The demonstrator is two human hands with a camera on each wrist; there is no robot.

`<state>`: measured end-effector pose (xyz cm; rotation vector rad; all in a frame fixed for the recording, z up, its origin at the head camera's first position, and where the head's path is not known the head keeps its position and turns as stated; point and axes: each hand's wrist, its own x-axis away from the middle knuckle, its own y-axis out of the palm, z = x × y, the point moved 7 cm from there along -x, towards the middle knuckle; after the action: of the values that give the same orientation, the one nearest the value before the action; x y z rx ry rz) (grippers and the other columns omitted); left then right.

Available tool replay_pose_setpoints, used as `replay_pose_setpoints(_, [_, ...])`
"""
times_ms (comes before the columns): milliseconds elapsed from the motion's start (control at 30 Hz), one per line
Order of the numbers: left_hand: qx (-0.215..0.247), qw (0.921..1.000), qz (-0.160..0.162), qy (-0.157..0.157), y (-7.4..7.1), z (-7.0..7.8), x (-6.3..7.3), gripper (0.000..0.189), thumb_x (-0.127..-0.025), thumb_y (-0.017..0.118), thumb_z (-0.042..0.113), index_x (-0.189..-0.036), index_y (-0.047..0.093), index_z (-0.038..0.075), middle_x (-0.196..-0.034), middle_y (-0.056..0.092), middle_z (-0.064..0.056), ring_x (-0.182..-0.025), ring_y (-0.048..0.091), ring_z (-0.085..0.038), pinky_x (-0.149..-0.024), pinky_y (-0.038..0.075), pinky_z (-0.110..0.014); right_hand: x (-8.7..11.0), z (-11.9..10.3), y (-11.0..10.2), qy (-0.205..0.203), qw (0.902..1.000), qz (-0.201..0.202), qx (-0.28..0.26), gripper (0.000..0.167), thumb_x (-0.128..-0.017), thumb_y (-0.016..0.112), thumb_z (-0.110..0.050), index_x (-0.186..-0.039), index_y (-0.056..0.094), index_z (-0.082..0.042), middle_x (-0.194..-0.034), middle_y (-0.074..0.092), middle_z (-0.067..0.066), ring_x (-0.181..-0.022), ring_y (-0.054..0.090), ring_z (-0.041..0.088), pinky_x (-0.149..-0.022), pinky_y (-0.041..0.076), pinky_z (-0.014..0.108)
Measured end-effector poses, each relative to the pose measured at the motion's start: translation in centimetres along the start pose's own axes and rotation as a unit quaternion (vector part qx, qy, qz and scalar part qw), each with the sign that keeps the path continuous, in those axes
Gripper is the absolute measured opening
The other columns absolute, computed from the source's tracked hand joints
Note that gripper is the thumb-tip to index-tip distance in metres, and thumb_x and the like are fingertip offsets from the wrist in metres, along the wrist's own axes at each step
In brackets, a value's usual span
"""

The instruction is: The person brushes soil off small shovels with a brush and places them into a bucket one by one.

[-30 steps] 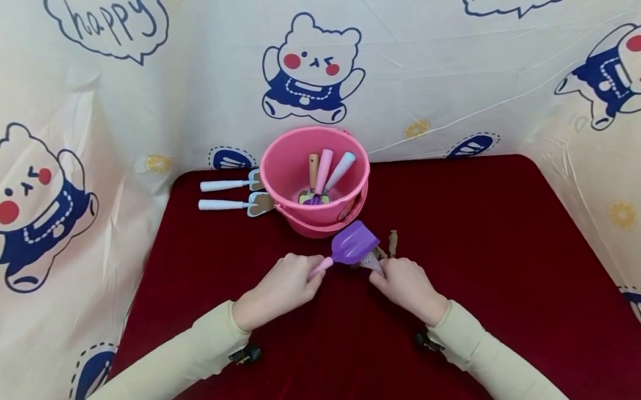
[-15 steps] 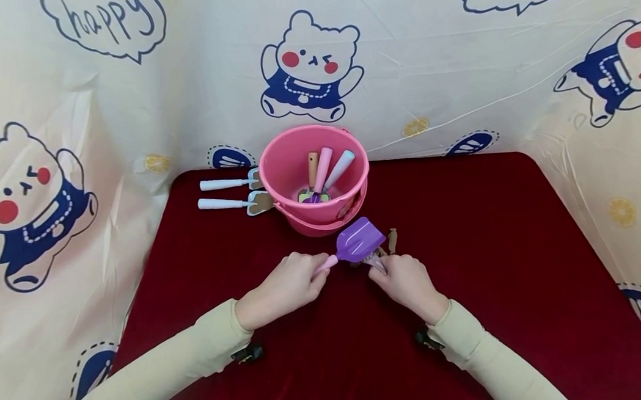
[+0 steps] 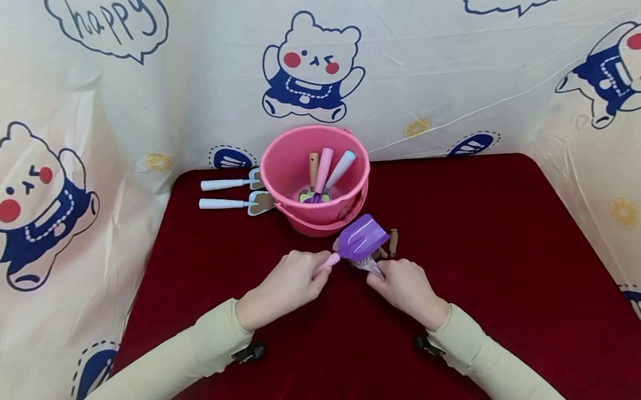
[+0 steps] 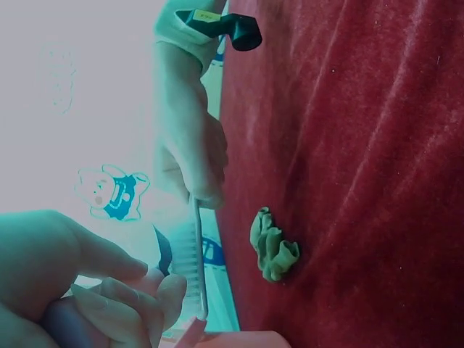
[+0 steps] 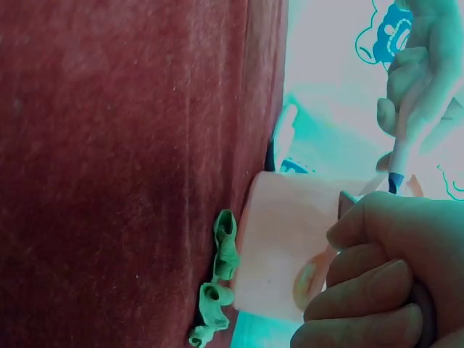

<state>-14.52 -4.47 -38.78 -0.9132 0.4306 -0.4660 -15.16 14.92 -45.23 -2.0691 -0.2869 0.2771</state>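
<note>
My left hand (image 3: 288, 283) grips the pink handle of a purple toy shovel (image 3: 363, 236), its blade raised and pointing to the upper right. My right hand (image 3: 406, 288) holds a pale tool (image 3: 370, 266) with a row of bristles or teeth, partly behind the blade; its exact kind is unclear. In the left wrist view the toothed edge (image 4: 190, 268) runs along a thin bar. Crumpled, curled brown scraps (image 3: 393, 242) lie on the cloth beyond the right hand; they look green in the right wrist view, where one scrap (image 5: 225, 246) lies near the bucket.
A pink bucket (image 3: 278, 173) with several handled tools inside stands behind the hands. Left of it lie two toy shovels with light blue handles (image 3: 222, 205), blades against the bucket. Dark red cloth (image 3: 489, 235) covers the table; a printed sheet hangs behind it.
The purple shovel has shifted slightly up and to the right. The toothed tool in my right hand has tilted a little, with more of it showing under the blade. The bucket has not moved.
</note>
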Motion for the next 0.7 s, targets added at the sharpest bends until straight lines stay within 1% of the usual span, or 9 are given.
replay_pose_setpoints(67, [0.001,1.0,0.0,-0.003,0.0,-0.1,0.1,0.023,-0.1,0.065,0.009,-0.08,0.055,0.013,-0.059,0.038,0.007,-0.049,0.036,-0.007,-0.049,0.037,-0.025,0.0,0.1,-0.4,0.001,1.0,0.008,0.002,0.038,-0.089,0.063,-0.019,-0.061,0.038,-0.02,-0.053,0.03,-0.012,-0.047,0.028,0.006,-0.041,0.029,0.027])
replay_pose_setpoints(200, [0.012,0.9999,-0.004,-0.008,-0.1,-0.2,0.2,0.017,-0.1,0.065,0.008,-0.085,0.059,0.011,-0.06,0.039,0.007,-0.049,0.036,-0.005,-0.048,0.036,-0.023,-0.2,1.0,-1.6,0.028,0.9991,0.032,0.005,0.038,-0.089,0.062,-0.017,-0.061,0.036,-0.019,-0.053,0.029,-0.01,-0.048,0.027,0.008,-0.041,0.027,0.028])
replay_pose_setpoints(267, [0.015,0.9999,-0.003,-0.008,-0.1,-0.2,0.2,0.016,-0.1,0.065,0.007,-0.085,0.06,0.011,-0.06,0.039,0.006,-0.049,0.035,-0.005,-0.048,0.036,-0.023,-0.3,1.3,-1.6,0.035,0.9988,0.033,0.005,0.038,-0.089,0.062,-0.016,-0.061,0.036,-0.019,-0.053,0.028,-0.01,-0.049,0.026,0.008,-0.042,0.025,0.027])
replay_pose_setpoints(367, [0.018,0.9998,-0.004,-0.012,-0.2,-0.2,0.2,0.018,-0.099,0.065,0.007,-0.083,0.058,0.012,-0.06,0.039,0.006,-0.049,0.035,-0.005,-0.048,0.036,-0.024,-0.3,1.0,-0.9,0.023,0.9995,0.021,0.006,0.038,-0.089,0.062,-0.017,-0.061,0.037,-0.019,-0.053,0.029,-0.011,-0.048,0.026,0.006,-0.041,0.026,0.027])
replay_pose_setpoints(467, [0.012,0.9998,-0.005,-0.013,-0.1,-0.2,0.1,0.02,-0.099,0.065,0.008,-0.082,0.057,0.013,-0.06,0.039,0.006,-0.049,0.036,-0.006,-0.049,0.037,-0.024,-0.1,0.3,-0.1,0.001,0.9999,0.009,0.01,0.038,-0.089,0.063,-0.019,-0.061,0.038,-0.02,-0.053,0.029,-0.012,-0.048,0.027,0.005,-0.04,0.027,0.027])
replay_pose_setpoints(533, [0.005,0.9999,-0.004,-0.01,-0.1,-0.2,0.0,0.021,-0.1,0.065,0.009,-0.081,0.056,0.013,-0.061,0.039,0.006,-0.05,0.037,-0.007,-0.049,0.038,-0.025,0.1,0.0,0.2,-0.007,0.9999,0.007,0.011,0.038,-0.088,0.064,-0.02,-0.06,0.039,-0.02,-0.053,0.029,-0.012,-0.047,0.027,0.005,-0.04,0.028,0.027])
replay_pose_setpoints(600, [0.0,1.0,0.0,-0.008,-0.1,-0.2,0.0,0.021,-0.1,0.065,0.009,-0.081,0.056,0.013,-0.061,0.039,0.006,-0.05,0.037,-0.007,-0.05,0.038,-0.025,0.2,-0.1,-0.1,-0.004,0.9999,0.013,0.008,0.037,-0.088,0.063,-0.019,-0.061,0.038,-0.02,-0.053,0.028,-0.012,-0.048,0.027,0.005,-0.04,0.028,0.027])
replay_pose_setpoints(700, [0.011,0.9999,0.001,-0.012,-0.1,-0.2,0.0,0.015,-0.1,0.065,0.008,-0.086,0.062,0.011,-0.06,0.039,0.007,-0.05,0.036,-0.006,-0.049,0.037,-0.025,0.1,0.5,-1.0,0.015,0.9995,0.03,0.002,0.037,-0.088,0.063,-0.018,-0.061,0.037,-0.02,-0.053,0.028,-0.011,-0.049,0.026,0.006,-0.041,0.027,0.028])
